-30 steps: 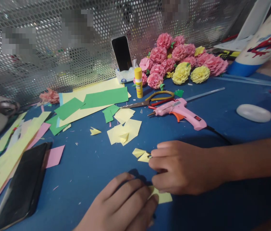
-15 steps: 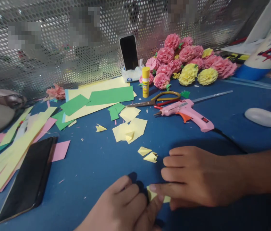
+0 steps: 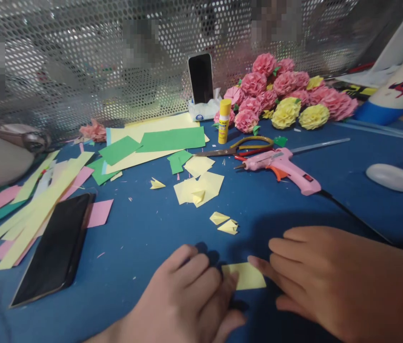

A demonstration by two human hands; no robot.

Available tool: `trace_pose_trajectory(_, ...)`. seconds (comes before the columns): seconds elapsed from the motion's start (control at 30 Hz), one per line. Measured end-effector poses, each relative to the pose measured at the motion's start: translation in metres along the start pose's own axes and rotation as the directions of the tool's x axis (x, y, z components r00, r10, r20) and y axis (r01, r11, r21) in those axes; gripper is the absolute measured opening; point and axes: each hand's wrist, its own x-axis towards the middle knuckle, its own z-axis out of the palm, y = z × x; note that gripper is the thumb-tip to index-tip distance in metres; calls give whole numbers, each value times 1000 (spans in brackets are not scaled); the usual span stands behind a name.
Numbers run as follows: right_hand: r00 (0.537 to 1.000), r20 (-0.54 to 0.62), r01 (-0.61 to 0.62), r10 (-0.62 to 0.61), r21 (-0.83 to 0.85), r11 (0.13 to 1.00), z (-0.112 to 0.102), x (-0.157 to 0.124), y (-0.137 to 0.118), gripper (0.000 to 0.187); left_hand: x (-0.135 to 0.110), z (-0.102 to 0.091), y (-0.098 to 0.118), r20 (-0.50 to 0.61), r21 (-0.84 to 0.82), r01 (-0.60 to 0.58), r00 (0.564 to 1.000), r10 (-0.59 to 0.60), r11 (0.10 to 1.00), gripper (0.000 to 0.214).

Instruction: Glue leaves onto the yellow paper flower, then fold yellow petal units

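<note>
A small pale yellow piece of paper point(image 3: 248, 276) lies flat on the blue table, between my two hands. My left hand point(image 3: 190, 295) is closed, its fingers curled, and a fingertip presses on the left end of this paper. At the upper edge of the paper is the outstretched index fingertip of my right hand point(image 3: 312, 276); the other fingers bend loosely and hold nothing. Just beyond the hands lie two small folded yellow paper pieces point(image 3: 224, 223). Farther off, another folded piece point(image 3: 198, 196) rests on yellow paper cutouts point(image 3: 211, 185).
A pink glue gun point(image 3: 285, 166), scissors point(image 3: 239, 148) and a glue stick point(image 3: 225, 121) lie or stand beyond. Paper flowers point(image 3: 262, 90) pile up behind. At left are paper strips point(image 3: 44, 209) and a dark phone point(image 3: 56, 243). A white oval object point(image 3: 392, 177) sits at right.
My right hand has drawn back to the right and off most of the yellow paper, uncovering it. My left hand stays on its left end. The view has shifted slightly.
</note>
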Motion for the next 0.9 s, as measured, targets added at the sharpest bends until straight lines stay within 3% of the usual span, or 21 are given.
trace_pose_trajectory(0.17, 994, -100, -34, 36, 28, 999, -5, 4, 7, 30, 1, -3, 1, -14, 29, 101, 995, -101, 994, 33)
trace_pose_trajectory(0.23, 990, -132, -40, 49, 72, 997, -1, 10, 12, 43, 2, -3, 3, 1, 27, 119, 993, -119, 993, 33)
trace_pose_trajectory(0.33, 986, -154, -56, 71, 100, 993, 8, 18, 17, 48, 4, -2, 4, 42, -30, 182, 983, -181, 983, 32)
trace_pose_trajectory(0.47, 984, -1, -169, 176, 278, 946, 13, 23, 20, 24, 8, -2, 2, 109, -160, 327, 944, -313, 931, 25)
trace_pose_trajectory(0.63, 964, 62, -262, 260, 411, 873, 9, 24, 20, 37, 10, -3, -2, 115, -261, 388, 922, -370, 884, 19)
trace_pose_trajectory(0.8, 947, 100, -307, 305, 561, 769, 8, 26, 22, 18, 14, -3, -2, 78, -350, 401, 913, -400, 847, 15)
trace_pose_trajectory(0.9, 932, 135, -336, 337, 676, 656, 3, 26, 24, 21, 19, -4, -1, 74, -378, 440, 891, -448, 814, 8)
